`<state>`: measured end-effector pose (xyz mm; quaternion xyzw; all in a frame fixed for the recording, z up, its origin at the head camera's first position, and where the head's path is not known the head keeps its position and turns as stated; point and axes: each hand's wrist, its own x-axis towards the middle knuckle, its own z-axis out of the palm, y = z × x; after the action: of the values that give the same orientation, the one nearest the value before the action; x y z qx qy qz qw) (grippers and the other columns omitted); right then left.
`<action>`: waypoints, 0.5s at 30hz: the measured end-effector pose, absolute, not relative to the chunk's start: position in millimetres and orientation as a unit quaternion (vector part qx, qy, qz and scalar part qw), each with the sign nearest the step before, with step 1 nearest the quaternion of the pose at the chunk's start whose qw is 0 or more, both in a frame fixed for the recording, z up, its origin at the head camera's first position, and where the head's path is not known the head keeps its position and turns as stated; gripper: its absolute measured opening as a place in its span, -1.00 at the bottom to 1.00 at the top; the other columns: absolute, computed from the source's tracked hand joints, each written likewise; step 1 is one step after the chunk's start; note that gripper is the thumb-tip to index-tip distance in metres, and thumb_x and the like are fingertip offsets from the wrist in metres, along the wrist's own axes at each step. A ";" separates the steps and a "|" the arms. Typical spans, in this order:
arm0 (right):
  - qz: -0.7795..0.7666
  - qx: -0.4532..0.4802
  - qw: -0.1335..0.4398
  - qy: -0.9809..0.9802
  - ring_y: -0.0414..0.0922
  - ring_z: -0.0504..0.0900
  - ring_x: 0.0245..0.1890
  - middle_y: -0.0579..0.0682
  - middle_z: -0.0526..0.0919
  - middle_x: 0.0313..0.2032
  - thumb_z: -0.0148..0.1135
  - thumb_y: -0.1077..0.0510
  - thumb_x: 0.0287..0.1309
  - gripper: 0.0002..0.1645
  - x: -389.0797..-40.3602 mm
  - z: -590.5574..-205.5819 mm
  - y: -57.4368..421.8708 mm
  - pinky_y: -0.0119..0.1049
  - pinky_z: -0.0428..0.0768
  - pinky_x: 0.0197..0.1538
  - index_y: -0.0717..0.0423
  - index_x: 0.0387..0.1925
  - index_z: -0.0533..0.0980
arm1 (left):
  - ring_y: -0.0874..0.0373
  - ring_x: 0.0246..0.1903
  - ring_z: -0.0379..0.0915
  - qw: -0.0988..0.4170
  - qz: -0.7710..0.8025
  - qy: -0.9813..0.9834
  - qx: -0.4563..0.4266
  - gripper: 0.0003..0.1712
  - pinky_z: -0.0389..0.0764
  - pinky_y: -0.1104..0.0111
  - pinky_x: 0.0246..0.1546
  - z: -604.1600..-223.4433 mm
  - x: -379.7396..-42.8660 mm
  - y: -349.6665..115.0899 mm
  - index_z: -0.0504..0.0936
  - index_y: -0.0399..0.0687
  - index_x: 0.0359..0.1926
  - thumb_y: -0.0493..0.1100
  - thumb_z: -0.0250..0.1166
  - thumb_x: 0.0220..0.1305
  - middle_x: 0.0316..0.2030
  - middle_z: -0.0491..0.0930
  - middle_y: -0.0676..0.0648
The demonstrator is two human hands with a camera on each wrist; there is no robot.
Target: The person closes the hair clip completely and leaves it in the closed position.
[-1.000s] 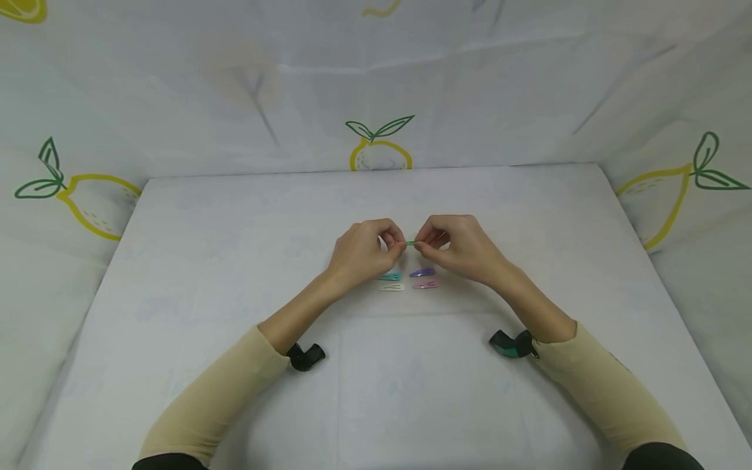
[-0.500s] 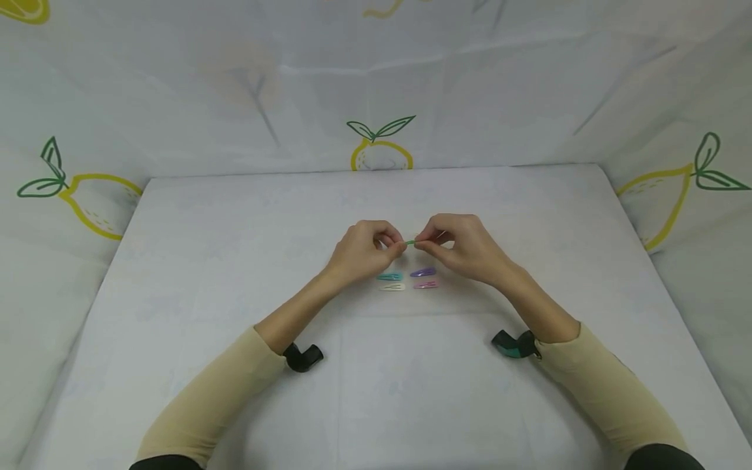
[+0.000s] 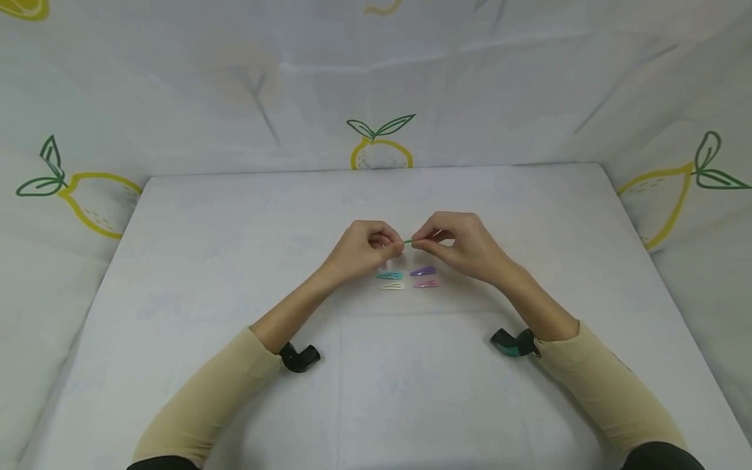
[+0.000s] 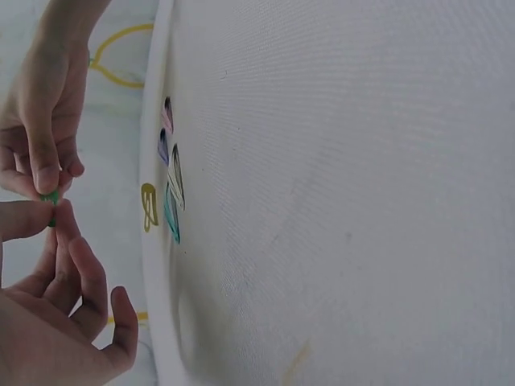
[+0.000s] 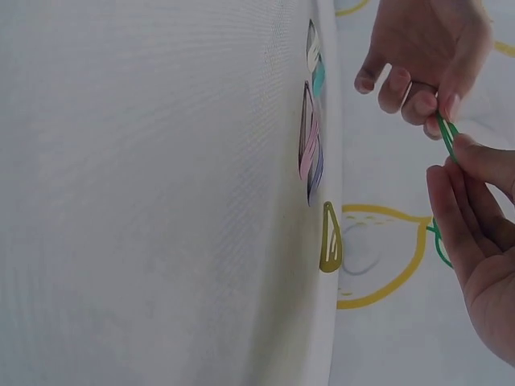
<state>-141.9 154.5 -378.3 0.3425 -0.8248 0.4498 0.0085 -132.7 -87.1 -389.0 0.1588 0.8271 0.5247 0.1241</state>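
A green snap hair clip [image 5: 447, 135] is held in the air between my two hands. My left hand [image 3: 365, 249] pinches one end with thumb and fingertips. The other end is pinched by my right hand [image 3: 461, 241]. Fingertips cover much of the clip. Below on the table, nearer to me, lie a teal clip [image 3: 390, 275] and a cream clip [image 3: 392, 286] on the left. To their right are a purple clip [image 3: 423, 271] and a pink clip [image 3: 425, 284]. Both wrist views also show a mustard-yellow clip [image 5: 331, 239] on the table, hidden in the head view.
The table [image 3: 247, 222] wears a white cloth. Behind and at both sides hang white cloth walls with lemon drawings [image 3: 382, 153]. Black wrist-worn devices stick out at the left sleeve [image 3: 300, 358] and the right sleeve [image 3: 514, 343].
Both hands keep hold of the green clip and have shifted slightly to the left. The clip now looks more tilted, with its right end higher. The clips on the table stay put.
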 end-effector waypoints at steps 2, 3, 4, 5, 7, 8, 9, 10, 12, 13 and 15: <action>0.451 0.345 0.008 -0.823 -0.20 0.83 -0.23 -0.03 0.86 -0.26 0.56 0.43 0.16 -0.78 -142.1 -377.7 154.0 -0.42 0.78 -0.03 0.12 -0.22 0.76 | 0.21 -0.37 0.56 0.128 0.533 0.821 0.156 -0.88 0.55 0.45 -0.25 -389.7 -133.0 -87.8 0.79 -0.20 -0.18 -0.24 0.36 0.42 -0.30 0.80 -0.15; 0.452 0.345 0.008 -0.822 -0.21 0.83 -0.23 -0.04 0.86 -0.26 0.56 0.43 0.16 -0.78 -142.2 -377.3 154.0 -0.42 0.78 -0.03 0.12 -0.22 0.77 | 0.21 -0.38 0.56 0.130 0.537 0.819 0.154 -0.88 0.55 0.46 -0.25 -389.6 -132.9 -88.1 0.79 -0.20 -0.18 -0.24 0.35 0.41 -0.31 0.79 -0.14; 0.453 0.346 0.007 -0.822 -0.22 0.83 -0.23 -0.04 0.86 -0.26 0.56 0.43 0.15 -0.78 -142.3 -377.1 154.1 -0.42 0.78 -0.02 0.11 -0.22 0.77 | 0.21 -0.38 0.55 0.132 0.540 0.817 0.153 -0.88 0.54 0.46 -0.26 -389.8 -132.9 -88.4 0.79 -0.20 -0.18 -0.24 0.36 0.41 -0.32 0.78 -0.13; 0.453 0.346 0.005 -0.822 -0.24 0.82 -0.22 -0.05 0.85 -0.25 0.56 0.42 0.16 -0.78 -142.3 -376.8 154.3 -0.41 0.78 -0.02 0.11 -0.21 0.77 | 0.21 -0.38 0.54 0.134 0.543 0.815 0.152 -0.88 0.53 0.47 -0.27 -389.8 -132.8 -88.7 0.79 -0.20 -0.18 -0.24 0.36 0.41 -0.33 0.77 -0.12; 0.453 0.347 0.000 -0.822 -0.27 0.80 -0.20 -0.05 0.85 -0.24 0.56 0.40 0.17 -0.79 -142.5 -376.5 154.7 -0.40 0.79 -0.01 0.10 -0.20 0.77 | 0.21 -0.39 0.52 0.136 0.546 0.812 0.153 -0.89 0.52 0.48 -0.28 -390.0 -132.7 -89.3 0.78 -0.20 -0.19 -0.24 0.37 0.40 -0.34 0.75 -0.09; 0.452 0.346 -0.003 -0.822 -0.27 0.80 -0.20 -0.06 0.85 -0.23 0.55 0.40 0.18 -0.79 -142.8 -376.5 155.1 -0.40 0.78 0.00 0.09 -0.19 0.77 | 0.21 -0.40 0.51 0.135 0.547 0.812 0.154 -0.89 0.52 0.48 -0.29 -389.9 -132.6 -89.6 0.78 -0.20 -0.18 -0.24 0.38 0.40 -0.35 0.74 -0.07; 0.453 0.345 -0.007 -0.822 -0.28 0.79 -0.19 -0.06 0.85 -0.23 0.55 0.39 0.19 -0.79 -143.0 -376.5 155.4 -0.41 0.78 0.00 0.09 -0.18 0.77 | 0.22 -0.40 0.51 0.134 0.547 0.812 0.155 -0.89 0.52 0.48 -0.29 -389.9 -132.6 -89.9 0.79 -0.20 -0.18 -0.23 0.39 0.40 -0.36 0.73 -0.06; 0.453 0.344 -0.010 -0.823 -0.28 0.79 -0.20 -0.06 0.85 -0.22 0.55 0.38 0.20 -0.79 -143.0 -376.3 155.7 -0.41 0.78 0.00 0.09 -0.18 0.77 | 0.22 -0.41 0.51 0.133 0.547 0.812 0.157 -0.89 0.51 0.49 -0.30 -390.3 -132.6 -90.2 0.79 -0.20 -0.18 -0.23 0.40 0.40 -0.36 0.73 -0.05; 0.451 0.342 -0.017 -0.824 -0.25 0.79 -0.21 -0.06 0.86 -0.22 0.54 0.36 0.22 -0.81 -143.1 -376.1 156.0 -0.42 0.77 0.01 0.09 -0.17 0.77 | 0.22 -0.41 0.50 0.130 0.546 0.812 0.161 -0.88 0.51 0.50 -0.31 -390.5 -132.3 -91.0 0.79 -0.21 -0.17 -0.23 0.41 0.40 -0.36 0.73 -0.06; 0.451 0.341 -0.021 -0.825 -0.23 0.80 -0.22 -0.06 0.86 -0.22 0.53 0.36 0.24 -0.82 -143.2 -376.1 156.1 -0.42 0.77 0.01 0.09 -0.16 0.77 | 0.22 -0.41 0.50 0.129 0.547 0.811 0.163 -0.88 0.51 0.50 -0.31 -390.6 -132.1 -91.4 0.79 -0.22 -0.17 -0.23 0.42 0.40 -0.35 0.73 -0.06; 0.450 0.338 -0.029 -0.826 -0.19 0.82 -0.23 -0.06 0.87 -0.22 0.53 0.34 0.25 -0.83 -142.8 -375.8 156.1 -0.42 0.77 0.02 0.08 -0.16 0.77 | 0.22 -0.42 0.50 0.126 0.547 0.811 0.165 -0.88 0.50 0.50 -0.33 -391.1 -131.8 -92.5 0.79 -0.23 -0.16 -0.23 0.43 0.40 -0.34 0.74 -0.08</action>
<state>-142.8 156.1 -375.8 0.3381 -0.8261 0.4499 -0.0293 -131.8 -92.5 -391.1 0.1653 0.8106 0.5474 0.1263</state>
